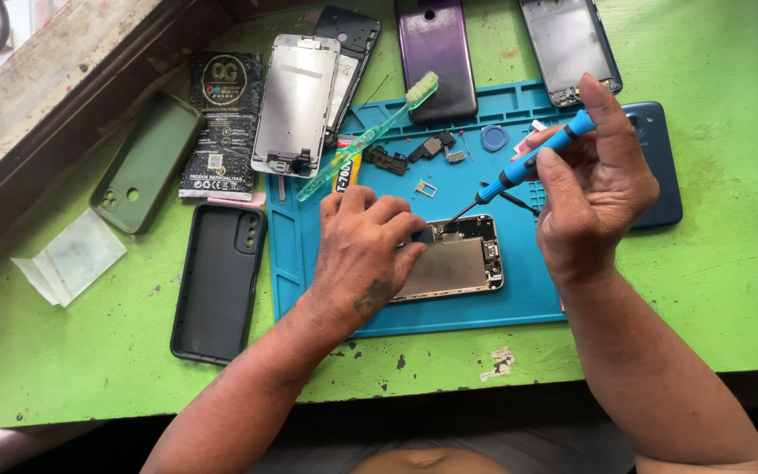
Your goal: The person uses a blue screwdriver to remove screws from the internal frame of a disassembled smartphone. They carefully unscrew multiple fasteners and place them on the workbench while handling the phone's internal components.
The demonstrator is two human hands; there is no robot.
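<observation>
Opened phone (449, 263) under left hand (363, 254), screwdriver (528, 162) in right hand (594, 189) grip

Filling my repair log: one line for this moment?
left hand: steadies opened phone | right hand: blue screwdriver, tip at phone | on blue mat

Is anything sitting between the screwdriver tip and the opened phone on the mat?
Nothing visible. The blue screwdriver in the right hand angles down to the opened phone; its tip meets the top edge, beside the left hand steadying it.
</observation>
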